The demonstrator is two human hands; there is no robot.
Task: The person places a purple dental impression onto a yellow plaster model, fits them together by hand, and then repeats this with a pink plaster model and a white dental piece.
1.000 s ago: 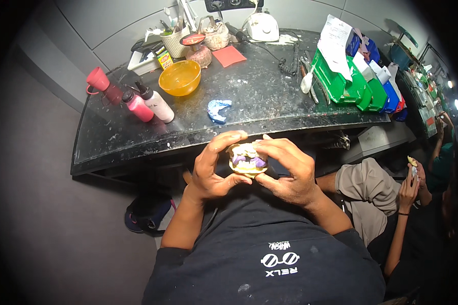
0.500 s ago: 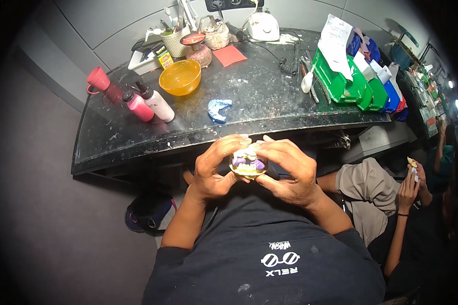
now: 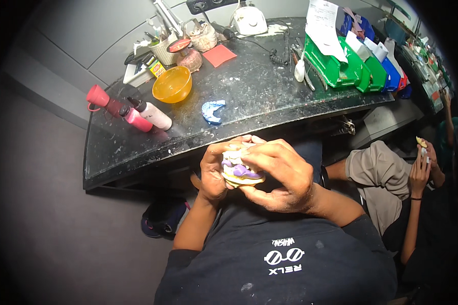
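Both your hands close around one small thing just off the near edge of the dark speckled stone worktop (image 3: 269, 96), above your lap. Your right hand (image 3: 280, 175) wraps over the top and front of it, fingers curled down; your left hand (image 3: 212, 170) cups it from the side and below, thumb up against it. What you grip is a pale cream dental cast with a purple layer sandwiched in it (image 3: 239, 172), two halves pressed together.

Judging by the grip, you are at the seating step: squeezing the halves onto the purple layer and holding them aligned. The next move calls for even pressure from both sides and no twisting, since a slip would shift the halves against each other; whether they sit fully closed I cannot tell, your fingers hide the joint.

On the worktop, going down in size: the row of green and blue plastic bins (image 3: 359, 66) at the far right, a translucent orange bowl (image 3: 172, 84), a pink squeeze bottle with dark nozzle (image 3: 151, 115) lying beside a red one, and a small blue horseshoe-shaped tray (image 3: 212, 110) nearest you. Another person sits at your right, hand (image 3: 422, 168) raised.
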